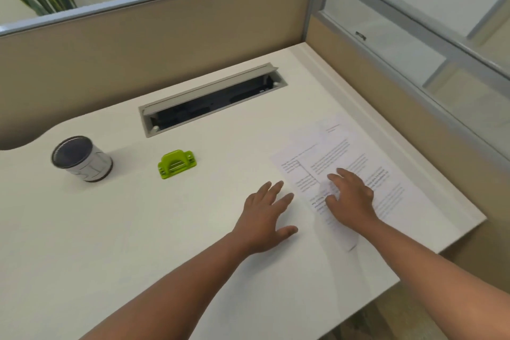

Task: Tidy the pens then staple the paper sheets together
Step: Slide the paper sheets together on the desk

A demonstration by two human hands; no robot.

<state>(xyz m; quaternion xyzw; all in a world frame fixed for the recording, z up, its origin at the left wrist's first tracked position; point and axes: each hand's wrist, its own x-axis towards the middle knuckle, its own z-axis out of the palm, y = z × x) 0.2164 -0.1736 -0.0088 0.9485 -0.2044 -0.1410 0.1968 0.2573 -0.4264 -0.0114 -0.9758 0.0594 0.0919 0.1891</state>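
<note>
Paper sheets (358, 171) under right hand (350, 196); pen cup (82, 159) upright.

Around the green stapler (177, 164) the desk (138, 229) lies bare toward the near edge. A pen cup (82, 159) stands left of it, an open cable slot (212, 99) behind it, partition walls (165, 33) beyond, paper sheets (347, 171) on its right.

I see both my forearms reaching forward, bare. My left hand (266, 212) lies flat, fingers spread straight. My right hand (350, 196) is palm down, fingers slightly bent.
</note>
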